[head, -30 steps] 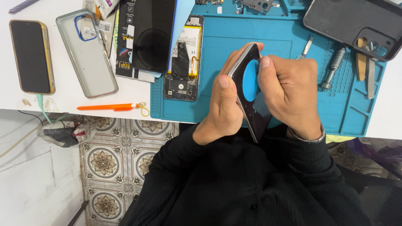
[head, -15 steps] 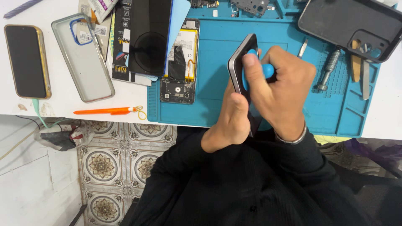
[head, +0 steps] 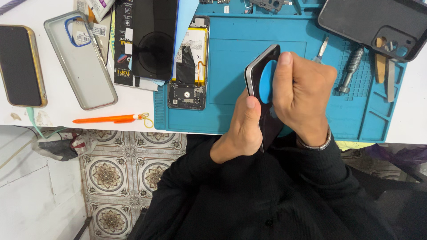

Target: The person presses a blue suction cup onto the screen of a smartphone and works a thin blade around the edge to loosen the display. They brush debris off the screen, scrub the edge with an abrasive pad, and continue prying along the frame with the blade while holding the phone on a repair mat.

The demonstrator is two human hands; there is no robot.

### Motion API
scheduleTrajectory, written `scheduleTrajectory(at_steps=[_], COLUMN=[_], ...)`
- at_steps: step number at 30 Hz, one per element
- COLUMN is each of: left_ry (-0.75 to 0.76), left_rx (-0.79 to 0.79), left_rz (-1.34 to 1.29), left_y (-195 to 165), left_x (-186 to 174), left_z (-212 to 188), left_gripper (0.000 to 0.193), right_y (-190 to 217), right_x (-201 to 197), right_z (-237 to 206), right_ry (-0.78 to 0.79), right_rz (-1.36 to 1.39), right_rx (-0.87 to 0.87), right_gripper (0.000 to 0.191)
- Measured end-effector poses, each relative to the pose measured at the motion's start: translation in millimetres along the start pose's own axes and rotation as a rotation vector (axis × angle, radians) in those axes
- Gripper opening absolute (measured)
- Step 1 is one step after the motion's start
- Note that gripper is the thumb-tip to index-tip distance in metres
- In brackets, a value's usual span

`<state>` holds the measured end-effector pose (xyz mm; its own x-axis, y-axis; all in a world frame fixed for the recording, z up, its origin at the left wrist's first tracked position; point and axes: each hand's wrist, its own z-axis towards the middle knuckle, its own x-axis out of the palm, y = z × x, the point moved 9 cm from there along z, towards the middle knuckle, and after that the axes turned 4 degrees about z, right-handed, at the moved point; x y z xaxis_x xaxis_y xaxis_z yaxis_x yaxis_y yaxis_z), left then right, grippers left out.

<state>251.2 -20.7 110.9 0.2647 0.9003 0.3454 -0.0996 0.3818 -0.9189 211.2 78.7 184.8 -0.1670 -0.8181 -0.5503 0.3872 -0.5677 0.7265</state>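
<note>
1. While there is only the head view to log, the landmark taken is the blue rubber repair mat on the white worktable.
2. Left hand: closed around the lower edge of a dark slab-shaped phone with a pale rim, thumb laid up its side. The phone stands tilted on edge over the middle of the mat, near its front border.
3. Right hand: fingers curled narrow, pinching a round blue plastic prying disc against the phone's face, thumb tip at the top edge.
4. Judgement on the step: the disc looks to be working at a seam. Keep it shallow, slide it along the rim rather than levering, and have the left hand brace the frame so the panel does not flex.
5. Left of the mat: a clear phone case and a gold-edged phone. An orange slim tool lies near the mat's front left corner. On the mat's left edge lies an opened handset showing its battery.
6. Along the mat's right side: a metal driver; a black back cover overlaps the far right corner.
7. Not resolved: the disc's contact point is hidden by the right fingers, so whether it sits in the seam cannot be told. The phone's lower end is hidden behind the left hand.
</note>
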Motion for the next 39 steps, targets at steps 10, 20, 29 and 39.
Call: scheduleTrajectory(at_steps=[10, 20, 29, 39], left_ry=[0.025, 0.031, 0.046, 0.053], left_rx=[-0.058, 0.0, 0.002, -0.034], left_rz=[-0.107, -0.017, 0.002, -0.077], left_y=[-1.6, -12.7, -13.3, -6.3], left_x=[-14.2, -23.3, -23.3, -19.2], left_z=[-4.6, -2.3, -2.1, -3.5], left_gripper=[0.07, 0.07, 0.071, 0.07], right_y=[0.1, 1.0, 1.4, -5.4], right_x=[15.7, 21.4, 19.9, 17.2], right_z=[2.1, 3.3, 3.4, 3.7], right_ry=[0.042, 0.052, 0.066, 0.073], right_rz=[0.042, 0.096, 0.112, 0.135], right_rx=[0.032, 0.076, 0.084, 0.085], right_gripper=[0.047, 0.053, 0.053, 0.051])
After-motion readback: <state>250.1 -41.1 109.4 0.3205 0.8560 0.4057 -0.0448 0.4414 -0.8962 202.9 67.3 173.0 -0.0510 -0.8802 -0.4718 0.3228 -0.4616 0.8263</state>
